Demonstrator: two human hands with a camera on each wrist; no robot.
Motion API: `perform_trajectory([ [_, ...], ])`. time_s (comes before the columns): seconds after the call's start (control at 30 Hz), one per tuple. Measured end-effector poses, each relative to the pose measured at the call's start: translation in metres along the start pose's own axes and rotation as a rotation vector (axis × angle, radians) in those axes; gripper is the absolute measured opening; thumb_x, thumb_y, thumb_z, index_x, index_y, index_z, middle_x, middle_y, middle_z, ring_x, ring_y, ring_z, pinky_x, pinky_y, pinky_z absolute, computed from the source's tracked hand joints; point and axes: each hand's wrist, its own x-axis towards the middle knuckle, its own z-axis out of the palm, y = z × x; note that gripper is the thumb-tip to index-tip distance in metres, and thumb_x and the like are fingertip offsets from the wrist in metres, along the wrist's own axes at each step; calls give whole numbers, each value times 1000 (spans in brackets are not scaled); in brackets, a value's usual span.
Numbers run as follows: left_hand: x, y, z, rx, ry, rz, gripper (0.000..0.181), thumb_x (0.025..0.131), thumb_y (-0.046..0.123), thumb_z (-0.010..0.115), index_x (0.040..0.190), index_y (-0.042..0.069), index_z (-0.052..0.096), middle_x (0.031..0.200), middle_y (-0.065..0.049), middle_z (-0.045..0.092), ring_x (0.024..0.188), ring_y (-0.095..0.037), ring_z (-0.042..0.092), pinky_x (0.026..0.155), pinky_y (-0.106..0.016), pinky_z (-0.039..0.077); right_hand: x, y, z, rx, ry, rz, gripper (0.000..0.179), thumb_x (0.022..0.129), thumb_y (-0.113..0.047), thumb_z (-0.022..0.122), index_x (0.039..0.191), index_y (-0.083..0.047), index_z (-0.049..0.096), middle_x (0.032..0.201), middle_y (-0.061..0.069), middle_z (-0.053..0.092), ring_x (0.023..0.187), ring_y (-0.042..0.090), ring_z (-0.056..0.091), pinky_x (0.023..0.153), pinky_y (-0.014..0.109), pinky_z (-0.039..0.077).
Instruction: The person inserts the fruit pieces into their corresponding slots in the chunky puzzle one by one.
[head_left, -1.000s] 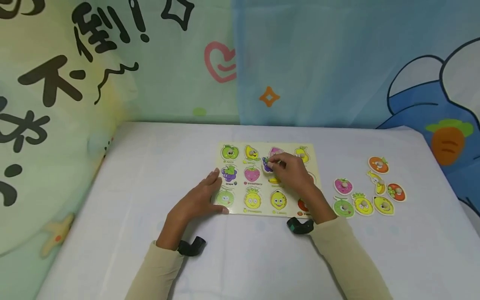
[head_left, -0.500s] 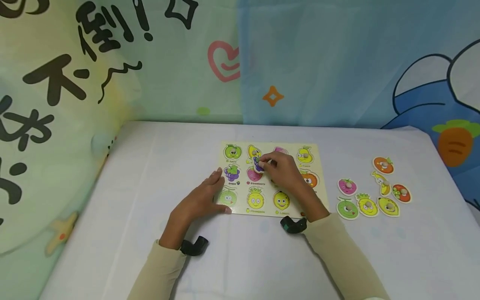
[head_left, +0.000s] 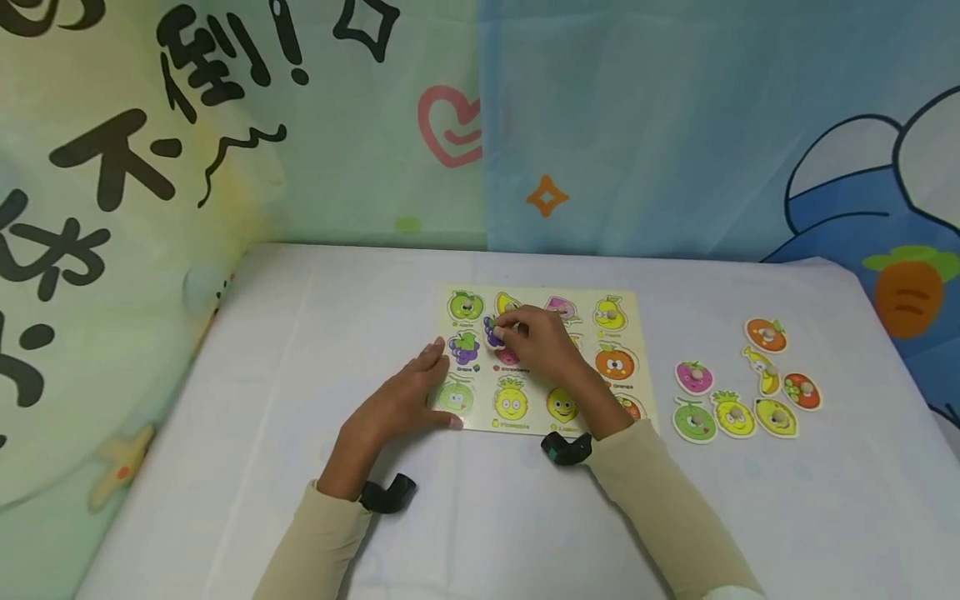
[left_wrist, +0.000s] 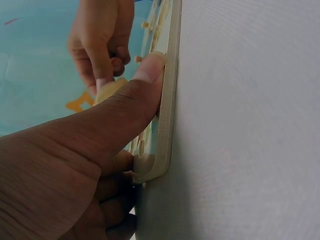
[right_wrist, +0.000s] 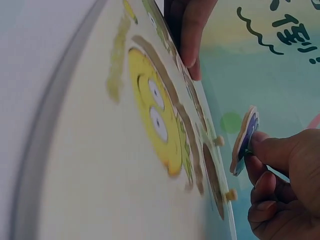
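A pale yellow fruit puzzle board (head_left: 537, 393) lies on the table. My right hand (head_left: 538, 340) pinches a purple grape puzzle piece (head_left: 491, 332) between thumb and fingers, above the board's middle left. In the right wrist view the grape piece (right_wrist: 244, 144) is tilted on edge, apart from the board. Just left of it on the board is the grape picture (head_left: 463, 347). My left hand (head_left: 397, 390) rests at the board's near left corner. In the left wrist view its thumb (left_wrist: 142, 82) lies along the near edge; its other fingers are partly hidden.
Several loose fruit pieces lie right of the board, among them an orange (head_left: 767, 335), a banana (head_left: 762, 372), a lemon (head_left: 776, 417) and a pineapple (head_left: 735, 414). Knobbed apple (head_left: 466, 306) and pear (head_left: 610, 313) pieces sit in the board's back row. Printed curtains stand behind the table.
My right hand has moved left across the board with the grape piece, uncovering the orange picture and the pink fruit at the back. The left hand stays at the corner.
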Motion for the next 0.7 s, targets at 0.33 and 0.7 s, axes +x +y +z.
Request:
perform_trajectory([
  [0.33, -1, 0, -2, 5, 1, 21, 106, 71, 42, 85, 153, 6, 28, 161, -5, 10, 147, -21, 11, 116, -36, 21, 6, -11, 20, 20, -85, -8, 14, 95, -17, 65, 105, -11, 73, 92, 2, 62, 74, 17, 53, 65, 31, 45],
  [0.7, -3, 1, -4, 8, -5, 38, 102, 72, 39, 84, 151, 2, 31, 161, -7, 11, 147, -23, 12, 116, -37, 21, 11, -16, 32, -49, -92, -20, 11, 93, -15, 68, 101, -12, 74, 93, 0, 66, 81, 17, 54, 72, 31, 45],
])
